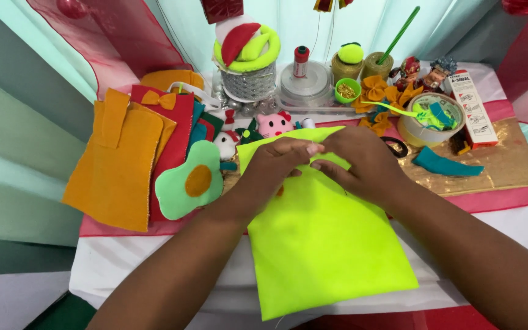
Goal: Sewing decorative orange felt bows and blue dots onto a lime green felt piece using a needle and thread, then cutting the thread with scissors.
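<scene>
A bright yellow-green felt sheet point(322, 244) lies on the table in front of me. My left hand point(273, 165) and my right hand point(359, 162) meet over its upper part, fingertips pinched together on the felt near its top edge. A small orange spot shows under my left hand; what it is I cannot tell. Left of my left hand lies a light green felt egg shape with an orange centre point(190, 182).
Orange felt sheets point(114, 165) and red felt point(175, 131) are stacked at the left. At the back stand a ribbon roll stack point(249, 67), thread spools point(302, 61), a pink plush cat point(274, 124), orange felt flowers point(377, 91), a tape roll point(432, 119), a white box point(473, 110) and a teal scrap point(444, 165).
</scene>
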